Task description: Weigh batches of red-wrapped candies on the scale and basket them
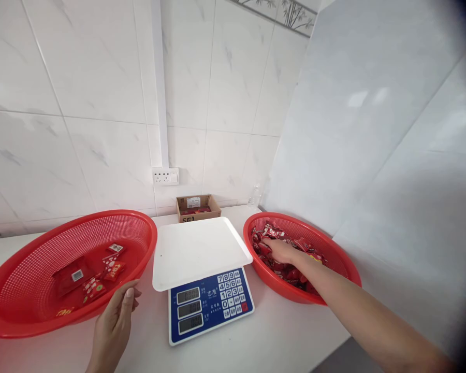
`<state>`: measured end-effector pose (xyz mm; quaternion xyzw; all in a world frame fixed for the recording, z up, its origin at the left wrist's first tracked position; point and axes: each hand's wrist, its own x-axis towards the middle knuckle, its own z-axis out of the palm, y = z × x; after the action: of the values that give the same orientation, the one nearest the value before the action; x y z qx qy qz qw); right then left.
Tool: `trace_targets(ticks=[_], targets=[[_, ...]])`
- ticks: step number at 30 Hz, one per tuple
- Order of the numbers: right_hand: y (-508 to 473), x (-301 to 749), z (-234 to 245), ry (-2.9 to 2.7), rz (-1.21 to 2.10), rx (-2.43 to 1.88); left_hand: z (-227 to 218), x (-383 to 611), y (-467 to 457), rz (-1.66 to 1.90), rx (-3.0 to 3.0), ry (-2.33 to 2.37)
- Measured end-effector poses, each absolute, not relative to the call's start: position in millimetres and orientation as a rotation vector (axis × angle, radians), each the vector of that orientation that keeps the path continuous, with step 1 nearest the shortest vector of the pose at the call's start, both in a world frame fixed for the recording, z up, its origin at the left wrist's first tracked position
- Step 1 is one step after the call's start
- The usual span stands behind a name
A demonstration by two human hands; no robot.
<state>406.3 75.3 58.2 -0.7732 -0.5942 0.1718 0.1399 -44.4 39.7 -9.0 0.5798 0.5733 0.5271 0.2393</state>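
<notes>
On the right, my right hand [280,250] reaches into a red plastic basket [344,263] holding many small red snack packets [301,243]. Its fingers curl round a red packet [264,249]; the fingertips are partly hidden in the pile. My left hand [118,311] is beside the near rim of another red basket [140,223] on the left, fingers curled and thumb against them, with nothing visible in them. A large red packet [68,277] and several small red packets [112,267] lie in that basket. Between the baskets stands a digital scale [212,303] with a white tray [202,251].
A small cardboard box [199,208] with red packets inside stands behind the scale. A clear glass or plastic vessel [254,196] is in the back corner. The white table [264,336] meets tiled walls, with a socket plate [165,176] at the back.
</notes>
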Motion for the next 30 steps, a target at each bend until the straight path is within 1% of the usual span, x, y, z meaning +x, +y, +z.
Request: trace_targets(ticks=[5, 7, 8, 12, 14, 16, 18, 20, 23, 27, 30], targets=[[85.0, 407.7, 86.9, -1.761, 0.471, -2.114, -10.3, -44.5, 38.8, 1.442, 1.589, 1.594], [87.7, 393.0, 96.5, -1.732, 0.523, -2.021, -7.8, -43.7, 37.5, 1.424, 1.607, 1.603], [88.3, 383.0, 101.3, -1.693, 0.609, -1.942, -6.2, -43.0, 36.8, 1.414, 1.614, 1.612], [87.4, 346.2, 123.0, -1.494, 1.146, -1.483, -0.5, -39.8, 34.6, 1.395, 1.618, 1.652], [87.9, 342.3, 131.5, -1.471, 1.252, -1.403, 0.4, -38.9, 34.2, 1.389, 1.614, 1.664], [89.7, 351.6, 132.8, -1.426, 1.213, -1.446, 0.2, -38.7, 34.3, 1.387, 1.618, 1.660], [91.2, 369.9, 125.2, -1.396, 1.104, -1.559, -0.8, -39.2, 34.7, 1.390, 1.628, 1.634], [89.7, 389.3, 110.4, -1.461, 1.007, -1.750, -2.1, -40.2, 35.3, 1.387, 1.631, 1.611], [79.4, 405.8, 82.7, -1.628, 0.958, -1.984, -4.9, -42.3, 36.7, 1.365, 1.624, 1.622], [60.9, 402.5, 54.5, -1.810, 0.909, -2.040, -9.9, -45.1, 39.5, 1.366, 1.640, 1.635], [54.2, 399.6, 44.8, -1.924, 0.750, -2.064, -11.6, -45.3, 40.8, 1.407, 1.640, 1.616]])
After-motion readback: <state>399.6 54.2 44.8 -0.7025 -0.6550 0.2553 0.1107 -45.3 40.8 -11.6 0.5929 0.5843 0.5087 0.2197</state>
